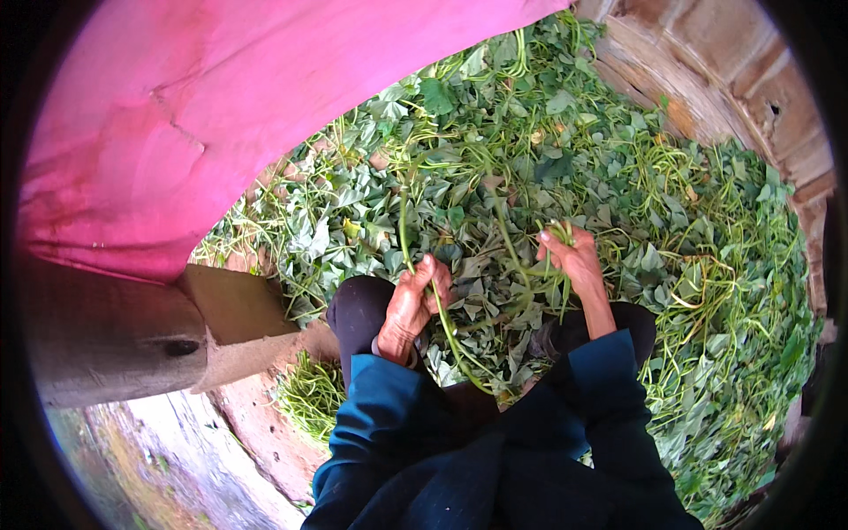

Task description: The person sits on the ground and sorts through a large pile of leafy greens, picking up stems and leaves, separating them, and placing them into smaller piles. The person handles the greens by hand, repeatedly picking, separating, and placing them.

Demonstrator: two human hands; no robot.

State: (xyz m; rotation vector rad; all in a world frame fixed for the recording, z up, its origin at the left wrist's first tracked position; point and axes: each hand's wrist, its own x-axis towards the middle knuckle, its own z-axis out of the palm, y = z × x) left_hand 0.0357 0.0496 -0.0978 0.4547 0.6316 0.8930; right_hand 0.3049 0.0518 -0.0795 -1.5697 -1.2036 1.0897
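My left hand is closed around a long green vine stem, which runs up past the fingers and hangs down towards my lap. To the right, my right hand grips a small bunch of green stems between thumb and fingers. Another stem, partly blurred, hangs between the two hands. Both hands are above my knees, apart from each other. Beneath and beyond them lies a thick heap of leafy green vines, with leaves and stems tangled together.
A pink cloth hangs at the upper left, over a wooden beam. A pile of green stems lies on the ground beside my left knee. Wooden boards edge the heap at the upper right.
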